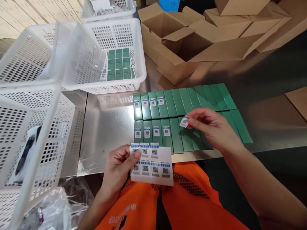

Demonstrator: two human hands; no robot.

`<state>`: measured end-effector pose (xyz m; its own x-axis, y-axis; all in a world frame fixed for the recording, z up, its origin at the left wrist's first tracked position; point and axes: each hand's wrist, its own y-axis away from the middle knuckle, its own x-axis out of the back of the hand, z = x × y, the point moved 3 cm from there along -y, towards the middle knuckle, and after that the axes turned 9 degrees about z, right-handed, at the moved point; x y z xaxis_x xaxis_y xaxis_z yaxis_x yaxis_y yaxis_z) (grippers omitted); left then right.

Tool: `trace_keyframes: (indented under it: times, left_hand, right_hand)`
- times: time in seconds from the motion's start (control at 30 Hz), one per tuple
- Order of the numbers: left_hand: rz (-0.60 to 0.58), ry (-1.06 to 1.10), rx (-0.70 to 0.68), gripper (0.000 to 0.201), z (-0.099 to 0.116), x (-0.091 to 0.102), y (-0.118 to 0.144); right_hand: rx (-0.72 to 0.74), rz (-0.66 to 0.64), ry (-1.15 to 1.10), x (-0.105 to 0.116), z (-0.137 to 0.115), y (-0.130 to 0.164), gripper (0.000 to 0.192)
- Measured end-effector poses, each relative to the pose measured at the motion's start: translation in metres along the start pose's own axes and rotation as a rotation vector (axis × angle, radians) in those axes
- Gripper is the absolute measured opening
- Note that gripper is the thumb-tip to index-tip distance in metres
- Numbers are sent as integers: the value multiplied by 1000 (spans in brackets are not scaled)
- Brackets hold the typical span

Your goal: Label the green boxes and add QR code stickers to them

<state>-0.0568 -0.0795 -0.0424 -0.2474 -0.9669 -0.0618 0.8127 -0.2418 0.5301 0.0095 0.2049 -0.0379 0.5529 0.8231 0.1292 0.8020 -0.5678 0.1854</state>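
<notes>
Steel table (107, 127) carried flat green boxes (182, 105); left hand (120, 167) pinched a floppy white label sheet (153, 166) by its edge, right hand (211, 127) fingertip-held one flimsy, tacky-looking sticker (184, 122).

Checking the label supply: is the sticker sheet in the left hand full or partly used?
Partly used: the sticker sheet shows seven labels, with its upper right spot bare.

The printed codes on the white sticker sheet (153, 164) are showing too small to read. The right hand (211, 127) is covering parts of the flat green boxes (172, 105) beneath it. The picture's left edge is cutting off the white perforated plastic basket (33, 127), its dark contents staying indistinct.
</notes>
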Motion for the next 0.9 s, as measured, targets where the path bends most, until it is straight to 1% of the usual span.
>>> trace_keyframes:
  times: [0.07, 0.1, 0.13, 0.2, 0.23, 0.27, 0.33, 0.43, 0.57, 0.6, 0.63, 0.67, 0.7, 0.73, 0.8, 0.87, 0.9]
  left_hand:
    - [28, -42, -29, 31, -5, 5, 3]
    - [40, -62, -34, 31, -8, 8, 4]
    - [47, -79, -33, 31, -11, 10, 6]
    - [50, -105, -20, 31, -14, 12, 8]
    - [51, -114, -13, 31, -15, 13, 10]
    - [50, -122, -7, 31, -15, 13, 10]
    - [34, -128, 1, 30, -14, 12, 11]
    - [-2, -134, -1, 29, -11, 7, 10]
    - [-25, -125, -13, 30, -12, -1, 7]
    - [-24, -117, -12, 30, -13, -3, 6]
    - [-19, -111, -10, 31, -15, -5, 5]
    - [-14, -108, -11, 31, -16, -7, 4]
    - [-11, -111, -15, 32, -17, -8, 3]
    - [-11, -116, -23, 32, -18, -10, 2]
    - [-17, -130, -40, 32, -18, -13, 0]
    - [-23, -139, -47, 32, -18, -15, -1]
    - [-20, -141, -45, 32, -18, -15, -1]
  right_hand:
    - [-151, -110, 52, -4, 10, -10, 33]
    - [-207, -150, 60, -6, 14, -13, 41]
    - [-244, -178, 61, -8, 17, -15, 53]
    - [-278, -214, 71, -9, 21, -17, 83]
    - [-285, -225, 81, -9, 22, -18, 94]
    - [-289, -233, 94, -9, 23, -18, 99]
    - [-296, -238, 124, -10, 25, -18, 94]
    - [-256, -213, 251, -14, 24, -19, 77]
    - [-92, -93, 655, -14, 15, -22, 63]
    - [-46, -72, 725, -12, 12, -22, 60]
    - [-1, -56, 750, -11, 10, -21, 57]
    - [32, -52, 722, -10, 7, -18, 54]
    - [56, -68, 649, -11, 5, -14, 49]
    - [74, -108, 551, -13, 3, -8, 44]
    - [99, -245, 385, -23, -1, 8, 36]
    - [147, -353, 342, -35, -6, 25, 25]
    - [195, -373, 340, -40, -10, 32, 18]
